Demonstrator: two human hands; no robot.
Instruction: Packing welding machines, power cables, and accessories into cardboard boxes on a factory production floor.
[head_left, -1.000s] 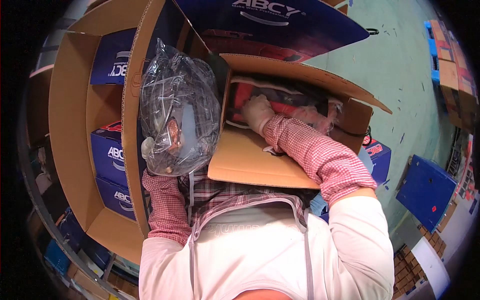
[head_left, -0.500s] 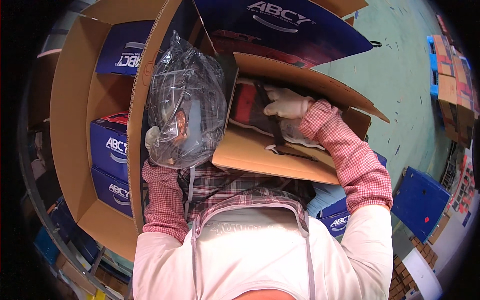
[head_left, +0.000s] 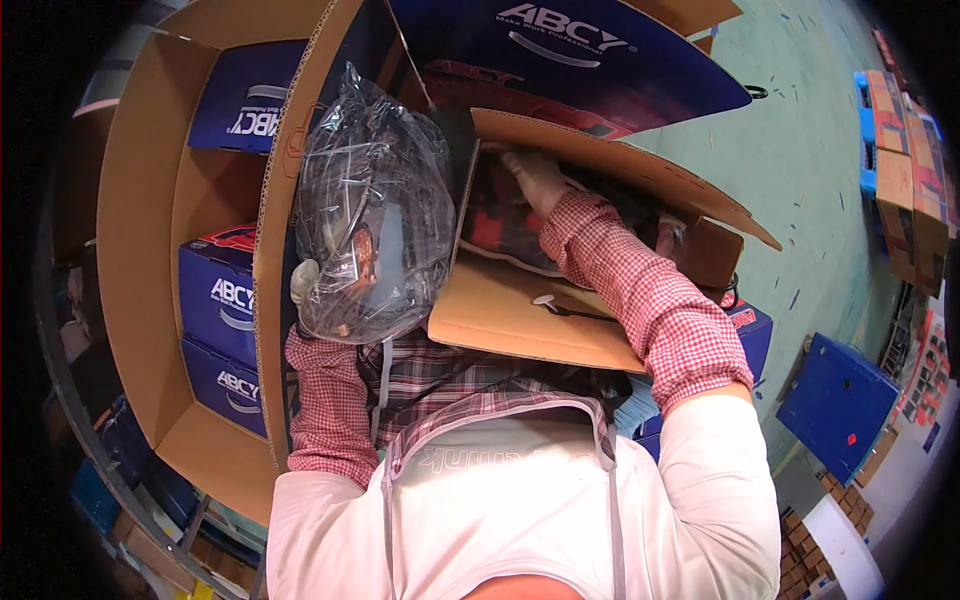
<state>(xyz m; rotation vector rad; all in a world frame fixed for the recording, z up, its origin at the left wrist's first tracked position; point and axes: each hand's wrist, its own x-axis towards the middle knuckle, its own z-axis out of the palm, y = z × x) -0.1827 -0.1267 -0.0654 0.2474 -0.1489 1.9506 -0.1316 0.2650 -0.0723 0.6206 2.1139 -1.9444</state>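
My left hand (head_left: 304,282), in a pale glove, is closed on the left edge of a clear plastic bag (head_left: 400,200). Inside the bag are a dark bulky thing and a copper-coloured part, blurred by the creased film. To its right an open cardboard box (head_left: 540,325) lies tilted against my front. My right hand (head_left: 538,182), also gloved, reaches deep into this box with fingers stretched out. It is at the far end of a red and black item (head_left: 490,220) wrapped in clear film. A dark strap with a white tip (head_left: 543,299) lies on the near flap.
A tall open carton (head_left: 145,250) at the left holds several blue boxes (head_left: 218,285). Beyond the open box stands a large blue printed box (head_left: 580,60). A blue panel (head_left: 838,405) rests on the green floor (head_left: 790,200) at the right, with stacked cartons (head_left: 900,170) farther off.
My right hand has moved left and farther into the box, away from the middle of the wrapped item and the strap. My left hand and the bag have hardly moved.
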